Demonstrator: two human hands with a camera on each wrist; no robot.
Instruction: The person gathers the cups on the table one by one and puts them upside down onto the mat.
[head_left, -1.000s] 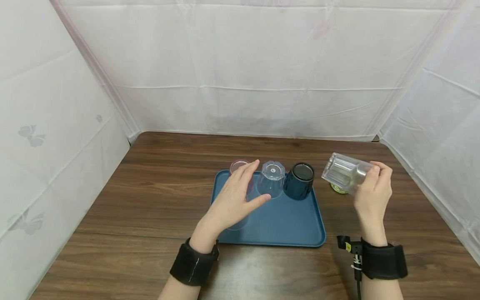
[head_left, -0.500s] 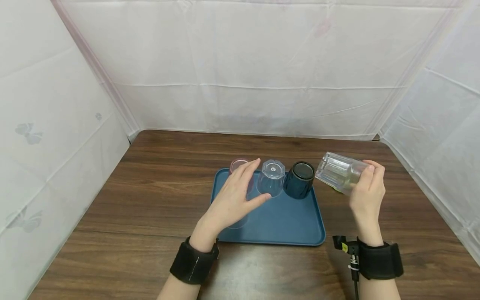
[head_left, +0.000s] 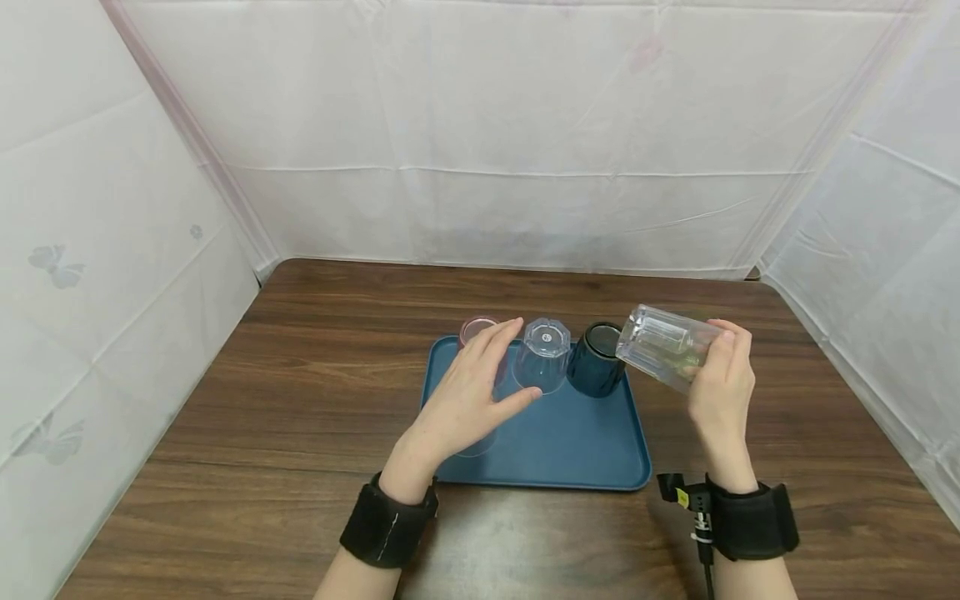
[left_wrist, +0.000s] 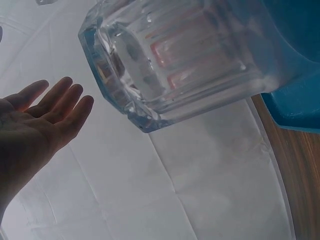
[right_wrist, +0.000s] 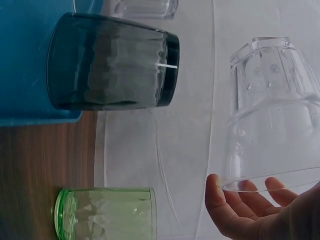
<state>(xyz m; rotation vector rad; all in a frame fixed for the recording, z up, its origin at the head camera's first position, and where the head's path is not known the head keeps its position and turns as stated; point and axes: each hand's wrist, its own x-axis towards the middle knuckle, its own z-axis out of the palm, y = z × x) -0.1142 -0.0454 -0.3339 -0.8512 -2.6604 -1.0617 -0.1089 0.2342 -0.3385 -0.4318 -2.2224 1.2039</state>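
Note:
My right hand (head_left: 723,383) grips a clear glass (head_left: 663,342) near its rim. The glass tilts, base toward the left, in the air beside the tray's right edge. In the head view its base overlaps an upside-down dark blue glass (head_left: 595,375) at the tray's back right. My left hand (head_left: 461,404) hovers over the tray's left part, fingers straight, holding nothing. Beneath it another clear glass (left_wrist: 200,65) stands upside down, mostly hidden by the hand in the head view. A pinkish glass (head_left: 478,326) at the back left is partly covered too.
The blue tray (head_left: 573,454) lies on a wooden table (head_left: 262,450). At its back middle stands an upside-down clear glass (head_left: 545,358). A green glass (right_wrist: 107,215) stands upright right of the tray, behind the held glass. White sheets (head_left: 480,125) hang around the table.
My right hand has carried the clear glass leftward, and its base now overlaps the dark blue glass in the head view. The left hand stays in place.

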